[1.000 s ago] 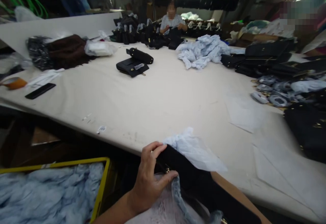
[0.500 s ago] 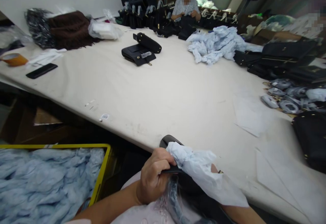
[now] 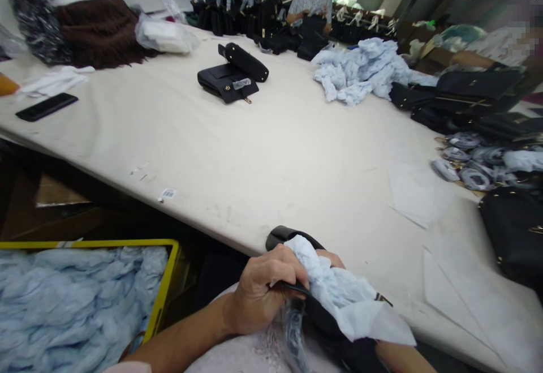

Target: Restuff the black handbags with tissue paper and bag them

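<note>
At the near table edge, my left hand [image 3: 271, 282] is closed on the rim of a black bag [image 3: 318, 316], thumb and fingers pinching it. A wad of pale blue tissue paper [image 3: 326, 277] bulges from the bag's opening against these fingers, and a white sheet spreads from it over my right forearm. My right hand [image 3: 333, 258] is behind the paper; only a bit of it shows and its fingers are hidden. A clear-wrapped strap or handle [image 3: 293, 330] hangs below my left hand. The bag's far part [image 3: 288, 236] rests by the table edge.
A yellow-rimmed crate [image 3: 169, 271] of blue tissue stands at lower left. On the table [image 3: 288, 152] lie a black bag [image 3: 233, 78], a phone [image 3: 46, 107], a tissue pile [image 3: 360, 70], wrapped coiled straps [image 3: 475, 178] and more bags [image 3: 513, 231]. A person [image 3: 311, 5] works across the table.
My left hand has shifted slightly right along the bag. The tissue wad is more bunched, and more of my right hand shows behind it. The view has turned slightly.
</note>
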### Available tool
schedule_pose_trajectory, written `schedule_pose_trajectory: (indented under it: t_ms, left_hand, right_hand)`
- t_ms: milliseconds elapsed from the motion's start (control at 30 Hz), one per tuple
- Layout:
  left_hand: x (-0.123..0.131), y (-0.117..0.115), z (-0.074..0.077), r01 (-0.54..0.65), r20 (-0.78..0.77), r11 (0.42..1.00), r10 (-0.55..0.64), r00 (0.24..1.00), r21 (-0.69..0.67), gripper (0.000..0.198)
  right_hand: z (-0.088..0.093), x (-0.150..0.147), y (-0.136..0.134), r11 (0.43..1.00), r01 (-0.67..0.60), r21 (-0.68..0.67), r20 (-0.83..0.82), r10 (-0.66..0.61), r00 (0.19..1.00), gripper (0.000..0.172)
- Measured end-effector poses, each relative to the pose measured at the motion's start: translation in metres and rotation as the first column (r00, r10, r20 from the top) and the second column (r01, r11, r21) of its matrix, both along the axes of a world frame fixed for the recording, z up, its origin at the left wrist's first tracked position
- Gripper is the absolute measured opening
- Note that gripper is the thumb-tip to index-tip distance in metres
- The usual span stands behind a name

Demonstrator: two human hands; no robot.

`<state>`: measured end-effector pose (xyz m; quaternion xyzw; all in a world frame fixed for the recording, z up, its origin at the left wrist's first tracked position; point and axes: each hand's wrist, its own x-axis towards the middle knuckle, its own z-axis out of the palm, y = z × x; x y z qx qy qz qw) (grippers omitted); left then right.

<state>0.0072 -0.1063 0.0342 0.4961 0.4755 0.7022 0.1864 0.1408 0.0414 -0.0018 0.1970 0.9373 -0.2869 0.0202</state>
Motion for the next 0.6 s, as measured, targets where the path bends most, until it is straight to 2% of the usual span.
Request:
schedule_pose_trajectory:
  t_ms: [100, 200, 300, 400, 467, 533, 600]
  left_hand:
    - [0.0, -0.002, 0.001, 0.002, -0.019, 1.0, -0.002, 1.0, -0.007, 0.015]
    - [0.001, -0.004, 0.001, -0.021, -0.029, 1.0, 0.021, 0.999, -0.013, 0.014]
    - [0.001, -0.003, 0.001, -0.036, 0.004, 0.999, 0.036, 0.999, 0.007, 0.014]
    - [0.002, 0.002, 0.004, -0.003, 0.004, 1.0, 0.003, 1.0, 0.006, 0.013]
    - [0.004, 0.006, 0.005, 0.028, -0.005, 1.0, -0.028, 1.0, 0.005, 0.011]
    - [0.006, 0.01, 0.005, 0.048, -0.001, 0.999, -0.048, 0.999, 0.02, 0.012]
    - [0.007, 0.014, 0.003, 0.063, 0.009, 0.997, -0.064, 0.998, 0.049, 0.014]
  right_hand:
    - [0.011, 0.018, -0.005, 0.992, -0.119, -0.033, -0.049, 0.118, 0.992, 0.03]
    - [0.013, 0.029, -0.011, 0.973, -0.192, 0.13, -0.073, 0.203, 0.976, 0.034]
    - [0.007, 0.023, -0.013, 0.916, -0.246, 0.317, -0.125, 0.298, 0.946, 0.035]
    - [0.004, 0.006, -0.013, 0.86, -0.364, 0.359, -0.111, 0.426, 0.898, 0.033]
    - [0.004, -0.007, -0.015, 0.864, -0.39, 0.318, 0.015, 0.407, 0.913, 0.026]
    - [0.003, -0.022, -0.02, 0.901, -0.35, 0.257, 0.135, 0.325, 0.936, 0.018]
    - [-0.001, -0.038, -0.023, 0.929, -0.302, 0.212, 0.179, 0.267, 0.947, 0.019]
